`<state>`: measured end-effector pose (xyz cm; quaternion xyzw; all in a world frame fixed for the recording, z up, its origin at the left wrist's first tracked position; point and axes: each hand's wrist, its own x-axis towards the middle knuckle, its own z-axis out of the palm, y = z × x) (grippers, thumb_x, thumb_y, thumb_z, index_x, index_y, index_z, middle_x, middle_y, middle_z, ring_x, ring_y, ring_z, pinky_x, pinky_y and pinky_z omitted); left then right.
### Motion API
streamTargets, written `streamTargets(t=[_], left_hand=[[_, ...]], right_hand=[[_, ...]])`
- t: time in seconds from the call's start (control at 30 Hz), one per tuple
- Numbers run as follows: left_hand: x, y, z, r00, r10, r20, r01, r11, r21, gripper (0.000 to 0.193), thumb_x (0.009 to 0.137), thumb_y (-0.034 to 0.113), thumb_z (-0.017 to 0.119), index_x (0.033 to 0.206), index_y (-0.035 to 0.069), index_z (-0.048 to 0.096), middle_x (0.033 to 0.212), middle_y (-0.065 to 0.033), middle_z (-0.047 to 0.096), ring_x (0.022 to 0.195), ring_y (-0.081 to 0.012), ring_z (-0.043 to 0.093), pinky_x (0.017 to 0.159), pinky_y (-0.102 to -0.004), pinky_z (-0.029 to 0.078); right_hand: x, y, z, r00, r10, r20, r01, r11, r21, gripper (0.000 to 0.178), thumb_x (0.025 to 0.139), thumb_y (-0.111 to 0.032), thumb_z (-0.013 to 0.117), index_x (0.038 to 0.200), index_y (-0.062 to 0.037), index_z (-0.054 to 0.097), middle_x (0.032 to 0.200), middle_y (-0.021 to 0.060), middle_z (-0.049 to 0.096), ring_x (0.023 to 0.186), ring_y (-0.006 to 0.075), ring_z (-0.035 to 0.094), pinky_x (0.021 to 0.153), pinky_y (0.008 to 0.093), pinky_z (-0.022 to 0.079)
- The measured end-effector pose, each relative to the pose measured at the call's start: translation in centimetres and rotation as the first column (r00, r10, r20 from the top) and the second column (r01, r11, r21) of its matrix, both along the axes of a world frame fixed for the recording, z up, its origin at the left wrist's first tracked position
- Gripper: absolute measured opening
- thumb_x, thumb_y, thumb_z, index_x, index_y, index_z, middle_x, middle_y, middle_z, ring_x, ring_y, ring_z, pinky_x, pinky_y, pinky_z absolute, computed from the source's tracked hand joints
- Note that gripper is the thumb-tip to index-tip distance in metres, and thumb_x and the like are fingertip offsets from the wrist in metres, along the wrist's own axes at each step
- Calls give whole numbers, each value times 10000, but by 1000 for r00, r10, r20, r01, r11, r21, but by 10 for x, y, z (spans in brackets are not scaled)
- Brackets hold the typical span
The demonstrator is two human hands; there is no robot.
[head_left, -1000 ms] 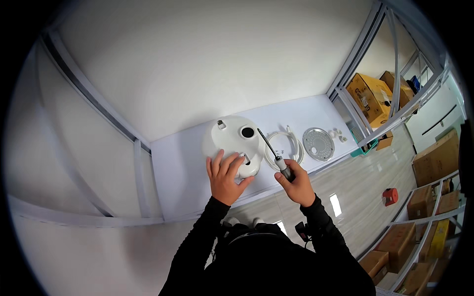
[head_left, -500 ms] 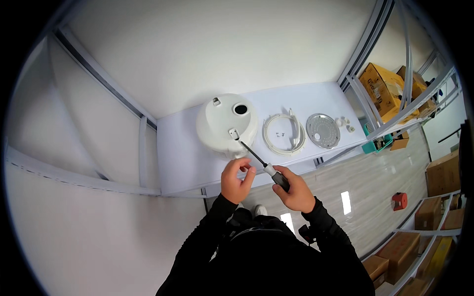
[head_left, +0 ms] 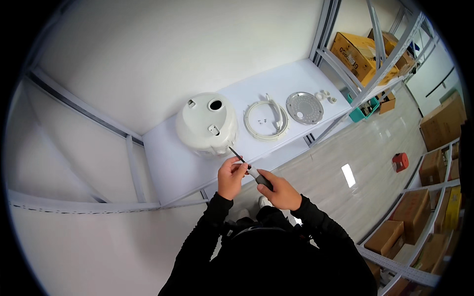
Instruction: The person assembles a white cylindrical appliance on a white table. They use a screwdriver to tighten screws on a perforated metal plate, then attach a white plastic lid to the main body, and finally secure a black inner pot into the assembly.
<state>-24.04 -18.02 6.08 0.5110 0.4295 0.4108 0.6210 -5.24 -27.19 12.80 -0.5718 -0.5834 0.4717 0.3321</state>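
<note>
A screwdriver with a grey and white handle and a dark shaft slants up and to the left over the table's front edge. My right hand is closed around its handle. The thumb and fingers of my left hand pinch the shaft close to the handle. Beyond the tip stands a white rounded housing, with a dark round hole and small square openings on top. The tip appears near the housing's front lower side; whether it touches I cannot tell.
On the white table lie a white ring with several small screws inside it, a perforated grey disc and small white parts. Metal shelving with boxes is at the right. A red object sits on the floor.
The screwdriver tip has drawn away from the opening on the housing's top, toward me. My left hand has closed onto the shaft. The whole view has turned somewhat.
</note>
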Motion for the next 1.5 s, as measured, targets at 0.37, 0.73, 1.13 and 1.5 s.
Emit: streamTargets(t=[0.37, 0.73, 1.13, 1.5], left_hand=[[-15, 12, -4, 998, -58, 33, 59, 998, -32, 386, 983, 121, 703, 1291, -59, 556, 928, -128, 740, 792, -149, 697, 739, -282, 575], [-22, 14, 1, 995, -94, 21, 94, 996, 9, 377, 978, 118, 707, 1267, -73, 557, 887, -126, 731, 770, -150, 701, 720, -284, 579], [-27, 14, 2, 992, -122, 24, 122, 993, 1, 411, 969, 139, 726, 1270, -84, 558, 897, -130, 725, 766, -154, 702, 701, -279, 568], [-26, 15, -6, 973, -218, 78, 224, 972, -66, 293, 970, 168, 739, 1161, -25, 628, 919, -57, 712, 816, -116, 680, 731, -253, 544]], right_hand=[[-32, -5, -25, 875, -202, -440, 97, 964, -249, 506, 1056, -159, 570, 1512, 13, 432, 948, 74, 684, 599, 100, 544, 542, 260, 458], [-44, -10, -24, 814, -260, -520, 122, 951, -284, 493, 1073, -160, 527, 1522, 13, 421, 963, 94, 685, 574, 104, 539, 516, 259, 439], [-38, -9, -27, 511, -351, -784, -5, 911, -411, 531, 1063, -223, 545, 1530, -11, 405, 994, 119, 678, 561, 130, 509, 510, 260, 402], [-68, -16, -3, 791, -411, 453, 222, 883, 414, 526, 838, -127, 747, 1350, -77, 637, 979, 156, 669, 807, 355, 671, 677, 408, 542]])
